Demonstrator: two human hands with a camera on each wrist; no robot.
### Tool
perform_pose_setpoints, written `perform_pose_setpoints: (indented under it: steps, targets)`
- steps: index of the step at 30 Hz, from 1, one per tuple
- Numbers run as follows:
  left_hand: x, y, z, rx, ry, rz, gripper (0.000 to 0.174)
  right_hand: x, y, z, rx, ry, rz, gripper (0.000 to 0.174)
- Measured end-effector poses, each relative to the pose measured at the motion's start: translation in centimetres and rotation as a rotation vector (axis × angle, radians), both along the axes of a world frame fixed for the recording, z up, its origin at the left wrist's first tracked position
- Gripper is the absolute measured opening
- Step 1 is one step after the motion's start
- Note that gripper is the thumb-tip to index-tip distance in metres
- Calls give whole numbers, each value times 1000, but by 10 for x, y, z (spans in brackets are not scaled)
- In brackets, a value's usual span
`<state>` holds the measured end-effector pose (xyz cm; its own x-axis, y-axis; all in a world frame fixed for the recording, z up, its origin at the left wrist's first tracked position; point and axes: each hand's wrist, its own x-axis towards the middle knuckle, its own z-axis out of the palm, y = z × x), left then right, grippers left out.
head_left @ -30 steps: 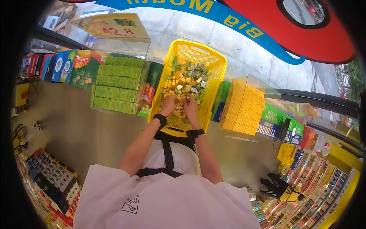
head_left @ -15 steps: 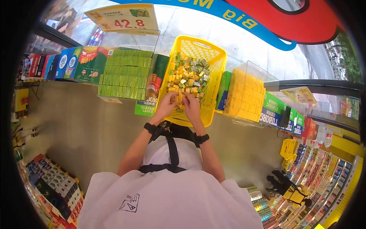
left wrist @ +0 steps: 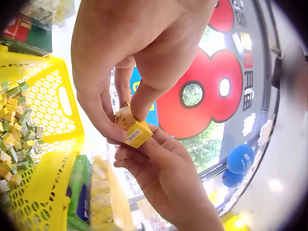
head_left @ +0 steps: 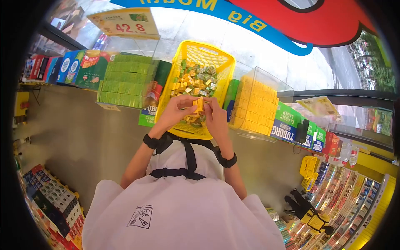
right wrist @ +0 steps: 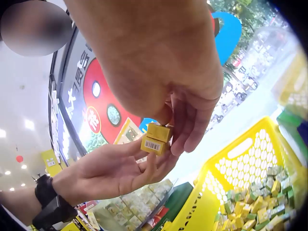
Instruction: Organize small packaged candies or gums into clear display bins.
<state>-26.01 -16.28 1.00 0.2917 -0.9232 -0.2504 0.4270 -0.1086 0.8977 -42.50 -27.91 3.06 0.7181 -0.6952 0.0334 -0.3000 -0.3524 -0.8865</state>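
Note:
Over the near end of a yellow plastic basket, both hands come together at small yellow boxes. My left hand pinches them between thumb and fingers. From the other side, my right hand grips them with its thumb and fingertips. Up close in the right wrist view, two yellow boxes sit against each other, one showing a barcode. A barcode also faces the camera on the yellow box in the left wrist view. Below the hands, loose small boxes, yellow, green and silvery, fill the basket.
Left of the basket, a clear bin holds rows of green boxes; on its right, another holds stacked yellow boxes. Beer cartons line the same row. A person in a yellow vest is near the shelves at lower right.
Both hands have come up from the pile toward the body, with yellow boxes now showing between their fingers. The head view has shifted slightly.

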Motion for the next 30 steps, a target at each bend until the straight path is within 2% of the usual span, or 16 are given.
perform_pose_setpoints:
  steps: [2,3,5,8,11,15,18,20,21,23,26,30]
  targets:
    - [-9,-16,22,1,3,9,30,-9,-17,28,-77,142,33,22]
    - [-13,-26,31,-1,3,17,30,-14,-26,35,-82,138,35,22]
    - [-21,-45,42,-3,21,18,29,-24,-42,46,-267,43,31,22]
    - [-41,-74,52,-2,81,39,23,-41,-70,71,-210,56,46,25]
    - [-55,-103,54,51,160,42,22,-62,-98,65,-199,32,54,26]
    - [-77,-140,54,59,67,19,19,-88,-140,66,-265,21,110,33]
    - [-88,-150,53,71,29,25,18,-101,-149,73,-126,-36,90,41]
    - [-94,-155,50,116,-62,9,20,-113,-159,78,48,-34,195,52]
    - [-97,-159,53,124,-61,13,20,-117,-164,79,56,-35,199,52]
    - [-106,-165,60,121,-157,-1,23,-127,-170,79,-15,-3,326,57]
    - [-119,-173,67,154,-203,-3,26,-135,-178,72,-39,33,327,58]
    - [-133,-176,69,229,-281,-19,41,-145,-186,68,-81,35,343,57]
